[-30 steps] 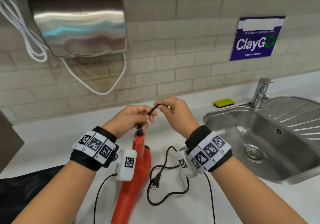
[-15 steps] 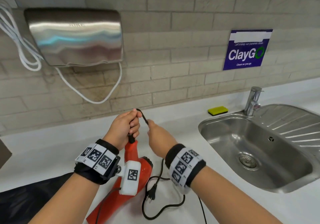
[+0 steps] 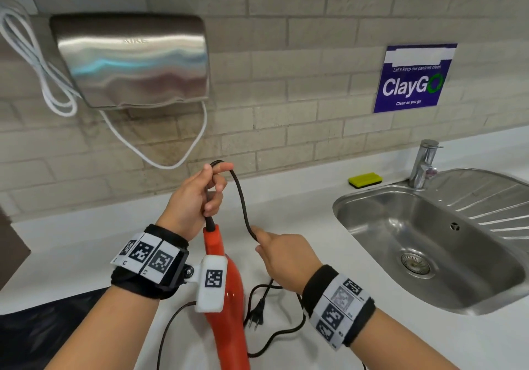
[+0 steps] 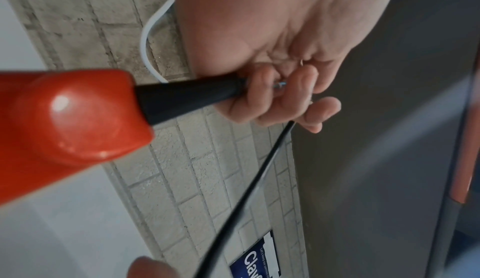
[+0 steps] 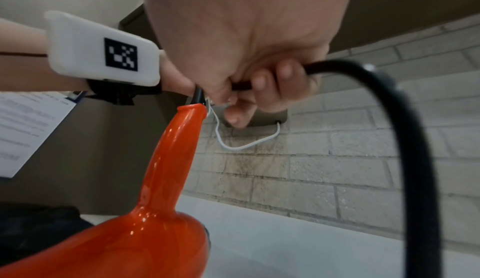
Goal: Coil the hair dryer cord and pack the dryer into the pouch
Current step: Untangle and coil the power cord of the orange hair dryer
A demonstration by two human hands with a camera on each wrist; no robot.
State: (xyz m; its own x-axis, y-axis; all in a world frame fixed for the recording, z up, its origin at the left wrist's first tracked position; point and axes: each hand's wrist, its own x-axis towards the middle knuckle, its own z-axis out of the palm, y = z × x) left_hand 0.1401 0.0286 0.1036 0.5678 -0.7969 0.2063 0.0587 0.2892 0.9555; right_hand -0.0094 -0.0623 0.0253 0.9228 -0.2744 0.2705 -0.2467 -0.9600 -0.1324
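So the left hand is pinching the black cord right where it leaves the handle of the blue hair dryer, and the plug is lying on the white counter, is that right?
One detail is off: the hair dryer is orange-red plastic, not blue, as the head view shows. The rest holds: the left hand pinches the black cord where it leaves the handle, and the plug lies on the white counter.

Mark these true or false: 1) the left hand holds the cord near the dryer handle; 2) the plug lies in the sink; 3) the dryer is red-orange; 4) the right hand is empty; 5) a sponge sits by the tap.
1. True: the left hand holds the cord just above the dryer handle.
2. False: the plug lies on the counter.
3. True.
4. False: the right hand pinches the cord.
5. True: the sponge sits beside the tap.
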